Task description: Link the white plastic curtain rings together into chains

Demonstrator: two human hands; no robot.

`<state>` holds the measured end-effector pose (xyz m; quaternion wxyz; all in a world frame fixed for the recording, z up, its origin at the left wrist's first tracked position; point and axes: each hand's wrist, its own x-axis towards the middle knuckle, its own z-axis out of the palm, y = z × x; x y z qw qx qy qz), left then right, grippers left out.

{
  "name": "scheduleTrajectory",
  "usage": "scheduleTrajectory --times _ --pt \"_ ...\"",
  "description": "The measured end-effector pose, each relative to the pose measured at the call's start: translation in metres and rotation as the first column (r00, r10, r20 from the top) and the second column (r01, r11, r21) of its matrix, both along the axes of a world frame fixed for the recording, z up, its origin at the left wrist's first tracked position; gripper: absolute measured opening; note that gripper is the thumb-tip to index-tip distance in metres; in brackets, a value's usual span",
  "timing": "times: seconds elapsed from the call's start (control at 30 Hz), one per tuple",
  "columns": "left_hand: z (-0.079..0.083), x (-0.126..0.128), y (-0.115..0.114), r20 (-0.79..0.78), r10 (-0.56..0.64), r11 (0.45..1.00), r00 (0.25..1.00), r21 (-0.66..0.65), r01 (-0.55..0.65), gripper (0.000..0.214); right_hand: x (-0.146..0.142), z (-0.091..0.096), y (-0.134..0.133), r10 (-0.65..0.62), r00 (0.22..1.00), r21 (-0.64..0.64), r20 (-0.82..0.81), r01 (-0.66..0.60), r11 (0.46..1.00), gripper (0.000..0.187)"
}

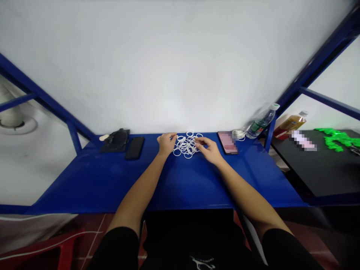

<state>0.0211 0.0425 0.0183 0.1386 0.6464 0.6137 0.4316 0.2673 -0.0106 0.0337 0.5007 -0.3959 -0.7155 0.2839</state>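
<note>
A loose pile of thin white rings (184, 146) lies on the blue tabletop (185, 183), many of them overlapping. At the left edge of the pile is my left hand (166, 144), its fingers curled in and the thumb side turned away from the camera. Whatever its fingertips pinch is too small to make out. My right hand (209, 150) rests against the pile's right edge, thumb and fingers bent toward each other at the white rings there. The fingertips partly cover those rings.
Left of the pile lie a dark phone (135, 147) and a crumpled black item (116, 140). On the right are another phone (228, 143), a coiled white cable (239, 135) and a leaning water bottle (262, 122). Blue frame bars (292, 80) flank the table; a black table (312, 168) stands beyond.
</note>
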Motion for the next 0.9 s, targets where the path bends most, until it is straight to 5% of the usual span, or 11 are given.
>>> scheduleTrajectory --times 0.1,0.23,0.47,0.9 --pt "0.007 0.028 -0.022 0.382 -0.121 0.993 0.916 0.03 0.118 0.021 -0.004 -0.008 -0.009 0.022 0.999 -0.029 -0.027 -0.022 0.999 0.039" --pt "0.004 0.066 -0.058 0.454 -0.298 0.954 0.84 0.121 0.273 0.02 -0.006 -0.012 -0.02 0.009 1.0 0.009 -0.014 -0.009 1.0 0.034" --pt "-0.015 0.066 -0.07 0.324 -0.384 0.922 0.865 0.183 0.341 0.017 0.004 -0.009 -0.017 -0.038 0.997 0.086 0.072 0.032 0.996 0.027" --pt "-0.007 0.053 -0.069 0.025 -0.391 0.891 0.92 0.26 0.372 0.013 0.006 -0.007 -0.019 0.039 0.998 0.096 0.056 -0.044 0.994 0.028"
